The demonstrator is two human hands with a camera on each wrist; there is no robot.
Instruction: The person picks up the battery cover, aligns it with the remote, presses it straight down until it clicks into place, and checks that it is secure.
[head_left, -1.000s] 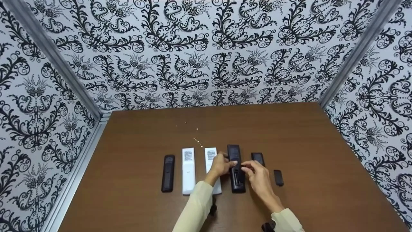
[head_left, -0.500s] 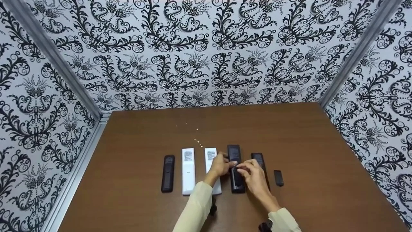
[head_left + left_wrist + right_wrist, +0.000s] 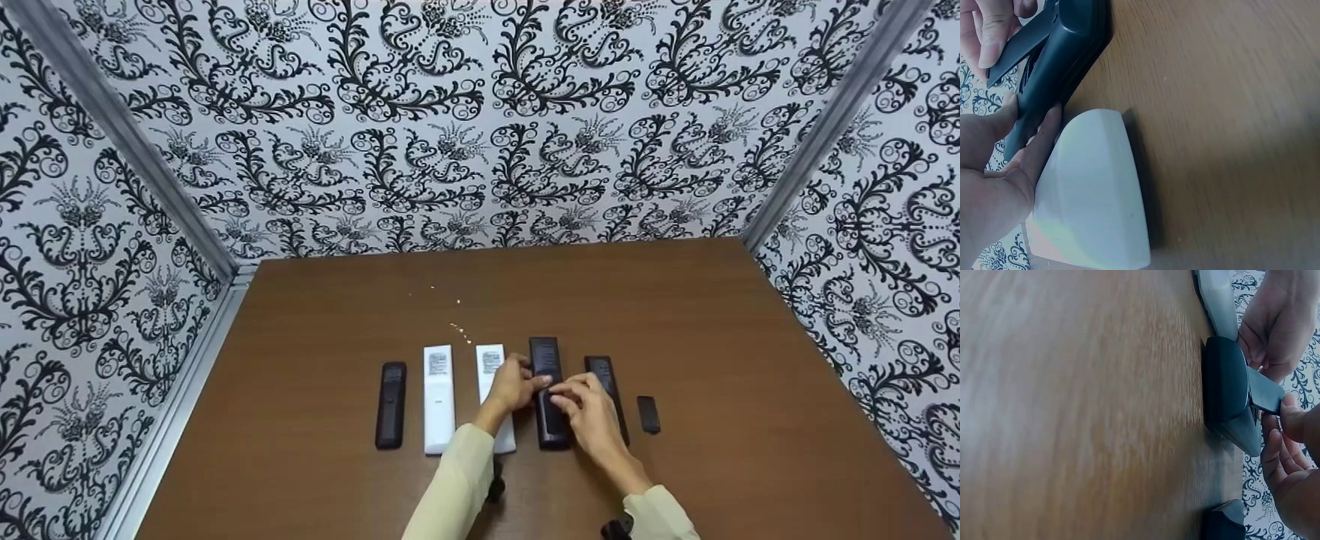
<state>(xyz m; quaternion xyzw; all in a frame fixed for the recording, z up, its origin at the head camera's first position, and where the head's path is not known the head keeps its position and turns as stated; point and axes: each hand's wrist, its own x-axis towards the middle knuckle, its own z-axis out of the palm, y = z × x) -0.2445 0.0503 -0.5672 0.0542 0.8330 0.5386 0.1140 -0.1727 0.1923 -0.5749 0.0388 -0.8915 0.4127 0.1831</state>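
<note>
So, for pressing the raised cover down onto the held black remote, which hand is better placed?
Probably the right hand: its thumb and fingers pinch the free end of the tilted cover. The left hand is occupied, holding the black remote.

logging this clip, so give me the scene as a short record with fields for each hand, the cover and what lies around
left hand: grips held black remote
right hand: pinches cover
cover position: tilted, one end raised off that remote
to its left: two white remotes, then leftmost black remote
to its right: rightmost black remote, partly behind the right hand; small black piece
surface: brown table
</note>
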